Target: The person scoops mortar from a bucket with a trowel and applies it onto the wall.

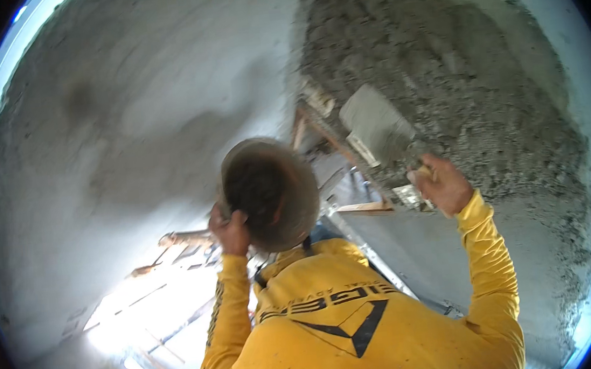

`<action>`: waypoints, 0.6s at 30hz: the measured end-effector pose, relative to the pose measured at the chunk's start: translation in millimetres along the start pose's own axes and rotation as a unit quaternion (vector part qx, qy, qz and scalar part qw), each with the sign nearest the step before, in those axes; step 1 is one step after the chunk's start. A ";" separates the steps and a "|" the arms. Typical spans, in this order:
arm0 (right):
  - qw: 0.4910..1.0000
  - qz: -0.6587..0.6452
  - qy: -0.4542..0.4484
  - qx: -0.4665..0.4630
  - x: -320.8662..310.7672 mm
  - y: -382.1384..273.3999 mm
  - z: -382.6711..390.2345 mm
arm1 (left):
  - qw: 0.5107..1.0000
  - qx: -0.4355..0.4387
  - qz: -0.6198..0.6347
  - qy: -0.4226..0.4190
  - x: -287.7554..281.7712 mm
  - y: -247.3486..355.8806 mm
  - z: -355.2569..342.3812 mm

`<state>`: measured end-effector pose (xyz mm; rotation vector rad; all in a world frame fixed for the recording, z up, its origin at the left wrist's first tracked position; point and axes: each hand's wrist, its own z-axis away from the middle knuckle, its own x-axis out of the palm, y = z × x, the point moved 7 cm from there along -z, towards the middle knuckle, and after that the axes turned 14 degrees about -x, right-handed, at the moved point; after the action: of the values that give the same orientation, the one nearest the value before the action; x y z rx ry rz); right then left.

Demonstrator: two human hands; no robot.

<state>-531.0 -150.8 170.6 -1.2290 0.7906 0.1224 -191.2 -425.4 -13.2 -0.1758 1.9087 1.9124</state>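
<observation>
- Gripping the rim of a round, dark-lined pan, the left hand has its fingers curled tight over the lower left edge, holding the pan up at the middle of the view with its open side facing the camera.
- What lies inside the pan cannot be told; the inside is dark.
- To the right, the right hand is closed in a fist around the handle of a flat plastering trowel.
- That trowel's grey, mortar-smeared blade lies up and to the left of the fist, against the rough wet plaster that covers the far right surface.
- Left of that rough patch, the smooth grey plastered surface fills the far left of the view.
- Both arms come up from the near edge in yellow long sleeves, and the shirt front fills the near middle.
- Between the pan and the trowel, wooden scaffold pieces show farther off.
- Bright light washes out the near left.
</observation>
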 end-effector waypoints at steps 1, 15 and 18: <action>0.991 0.121 -0.059 -0.005 26.2 -2.3 -5.0 | 0.992 -0.057 0.104 -0.045 3.0 2.5 -2.6; 0.799 0.516 -0.046 -0.305 228.6 -94.9 -69.6 | 0.977 0.030 0.135 -0.161 14.2 97.3 -18.9; 0.793 0.486 -0.135 -0.341 235.1 -84.4 -56.2 | 0.980 0.021 0.154 -0.124 2.9 91.7 -23.4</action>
<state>-344.0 -306.3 90.6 -1.2927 1.1003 1.5145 -233.9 -444.0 69.3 0.3757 1.8884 1.9731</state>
